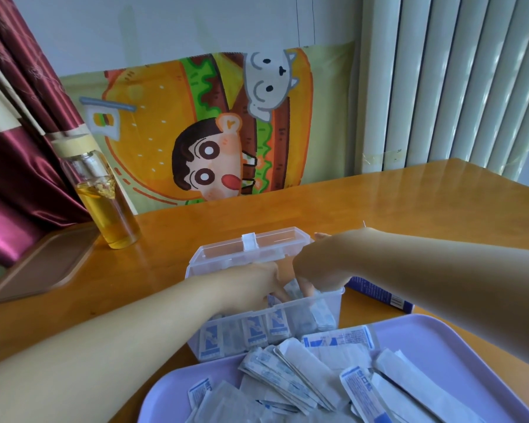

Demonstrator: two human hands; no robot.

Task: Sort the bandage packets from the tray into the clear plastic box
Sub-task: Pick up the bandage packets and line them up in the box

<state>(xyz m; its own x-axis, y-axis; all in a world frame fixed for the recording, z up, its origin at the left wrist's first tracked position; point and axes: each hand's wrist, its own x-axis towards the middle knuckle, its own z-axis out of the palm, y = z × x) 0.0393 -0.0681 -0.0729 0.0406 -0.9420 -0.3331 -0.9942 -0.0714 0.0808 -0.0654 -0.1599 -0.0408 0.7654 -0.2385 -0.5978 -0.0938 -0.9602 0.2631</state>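
Observation:
The clear plastic box (330, 303) stands in the middle of the table, its lid (257, 244) swung up at the back. Several bandage packets (254, 329) stand in a row behind its front wall. Both my hands reach down into the box. My left hand (254, 283) lies with fingers stretched onto the packets inside. My right hand (318, 264) curls over the right side, and its fingertips pinch a white packet (292, 287) just above the rim. The lavender tray (446, 331) in front holds a loose heap of packets (303, 370).
A glass bottle of yellow liquid (104, 196) stands at the back left, beside a brown board (40, 264). A blue carton (379, 293) lies right of the box, under my right forearm. The wooden table (409, 203) runs to the wall and a radiator.

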